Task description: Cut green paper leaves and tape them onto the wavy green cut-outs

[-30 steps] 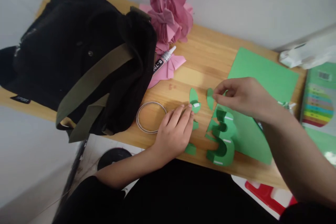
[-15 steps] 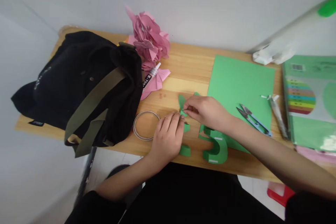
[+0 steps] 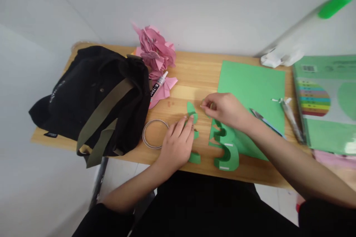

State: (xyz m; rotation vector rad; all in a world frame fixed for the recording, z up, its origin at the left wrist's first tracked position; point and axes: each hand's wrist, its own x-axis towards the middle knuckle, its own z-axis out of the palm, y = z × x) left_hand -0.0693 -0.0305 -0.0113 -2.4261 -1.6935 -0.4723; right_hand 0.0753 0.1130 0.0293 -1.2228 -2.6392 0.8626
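My left hand lies with its fingers stretched out, fingertips on a small cut piece of green paper. Other bits of green paper show beside and below those fingers, partly covered by the hand. To its right, just above the tabletop, my right hand is pinched closed. A tiny pale speck shows at its fingertips, too small to make out. Curled green paper strips with white strips on them lie below the right hand. A thin tape roll lies left of my left hand.
A black bag fills the table's left end. Behind stand pink paper petals and a glue tube. At right are a green sheet, thread snips, a used tube and a paper pack.
My right hand has lifted away from the green paper piece, to the right and slightly up, still pinched. My left hand stays put on the paper. The camera view has shifted slightly.
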